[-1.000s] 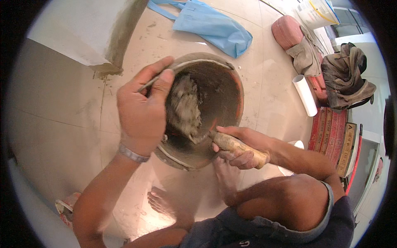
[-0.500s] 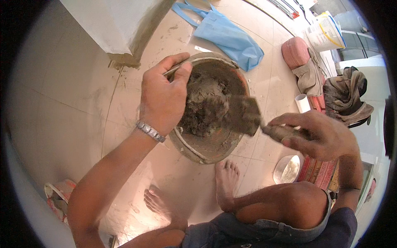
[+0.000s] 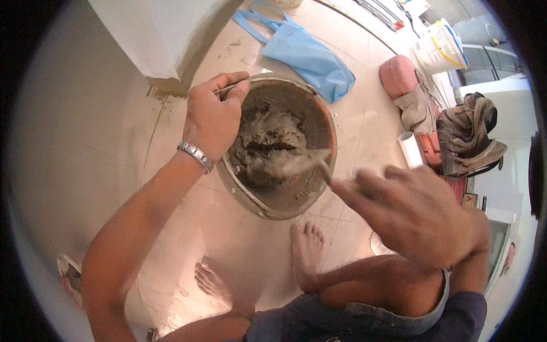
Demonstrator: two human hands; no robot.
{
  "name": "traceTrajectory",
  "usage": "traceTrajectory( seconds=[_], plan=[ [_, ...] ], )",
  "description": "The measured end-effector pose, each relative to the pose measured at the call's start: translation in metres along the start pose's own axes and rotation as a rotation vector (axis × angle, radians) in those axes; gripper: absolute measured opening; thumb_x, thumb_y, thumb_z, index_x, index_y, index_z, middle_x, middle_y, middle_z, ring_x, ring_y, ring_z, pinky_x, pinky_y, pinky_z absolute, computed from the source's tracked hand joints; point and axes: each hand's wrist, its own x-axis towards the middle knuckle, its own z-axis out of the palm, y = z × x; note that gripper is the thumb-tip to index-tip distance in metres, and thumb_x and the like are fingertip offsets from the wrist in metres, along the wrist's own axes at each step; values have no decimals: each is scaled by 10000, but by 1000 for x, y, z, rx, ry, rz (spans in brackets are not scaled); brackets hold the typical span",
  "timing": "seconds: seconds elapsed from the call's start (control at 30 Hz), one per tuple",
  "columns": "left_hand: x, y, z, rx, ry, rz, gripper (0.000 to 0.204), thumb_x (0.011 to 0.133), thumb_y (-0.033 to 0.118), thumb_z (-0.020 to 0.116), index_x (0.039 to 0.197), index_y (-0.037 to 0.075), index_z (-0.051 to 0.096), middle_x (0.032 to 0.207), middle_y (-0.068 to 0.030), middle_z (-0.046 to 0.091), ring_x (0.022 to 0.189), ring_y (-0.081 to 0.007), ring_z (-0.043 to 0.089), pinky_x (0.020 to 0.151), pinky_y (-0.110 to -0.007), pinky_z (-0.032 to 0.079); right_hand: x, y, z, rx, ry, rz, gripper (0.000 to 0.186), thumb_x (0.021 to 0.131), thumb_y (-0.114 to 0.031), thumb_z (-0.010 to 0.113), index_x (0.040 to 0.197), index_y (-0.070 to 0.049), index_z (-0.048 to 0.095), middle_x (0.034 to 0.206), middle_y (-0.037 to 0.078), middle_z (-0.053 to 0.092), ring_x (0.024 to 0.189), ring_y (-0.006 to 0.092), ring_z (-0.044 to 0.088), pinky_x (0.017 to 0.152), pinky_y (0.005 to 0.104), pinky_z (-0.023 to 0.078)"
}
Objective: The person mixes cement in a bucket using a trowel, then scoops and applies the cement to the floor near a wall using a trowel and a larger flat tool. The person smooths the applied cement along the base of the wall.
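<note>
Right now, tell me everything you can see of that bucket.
The bucket is round, its mouth facing up, smeared grey-brown, with orange showing inside at right; its material is unclear. A thin, pale handle curves along the left rim, where the left hand grips. Lumpy, wet-looking grey mix lies inside, met by a blurred trowel in the right hand. The bucket sits ahead of the bare feet.

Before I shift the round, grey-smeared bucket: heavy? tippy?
The round, grey-smeared bucket is probably heavy: thick grey paste is heaped inside. It may tip less readily while the left hand grips its rim. Smears could make it slippery.
</note>
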Motion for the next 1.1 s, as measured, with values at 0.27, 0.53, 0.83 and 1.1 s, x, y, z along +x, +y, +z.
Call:
traceTrajectory(
  seconds=[0.27, 0.53, 0.83, 1.1],
  plan=[
    [-14, 20, 19, -19, -40, -19, 261, 949, 164, 652, 1157, 16, 709, 917, -70, 729, 816, -106, 633, 784, -265, 503, 22, 25, 63, 265, 54, -17, 318, 812, -149, 629, 1114, -50, 607, 870, 98, 589, 770, 280, 644, 668, 424, 511],
    [-19, 19, 18, -25, -20, -31, 274, 946, 170, 629, 1147, 1, 704, 953, -132, 741, 852, -165, 678, 800, -304, 524, 13, 32, 53, 371, 45, 5, 246, 771, -98, 658, 1010, -47, 626, 858, 133, 655, 753, 344, 667, 674, 439, 524],
    [-14, -2, 13, -116, -30, -14, 259, 957, 138, 636, 1157, -15, 697, 908, -57, 708, 787, -87, 612, 738, -241, 502, 11, 44, -15, 244, -150, 151, 134, 750, -97, 657, 882, -71, 657, 799, 142, 643, 796, 343, 670, 724, 435, 532],
    [-31, 3, 13, -125, -36, 62, 262, 979, 116, 620, 1194, -21, 680, 936, -48, 703, 817, -65, 590, 744, -223, 495, 56, 48, 31, 129, 477, -113, 145, 762, -165, 675, 871, -70, 660, 807, 98, 627, 800, 262, 657, 735, 393, 521]
  ],
)
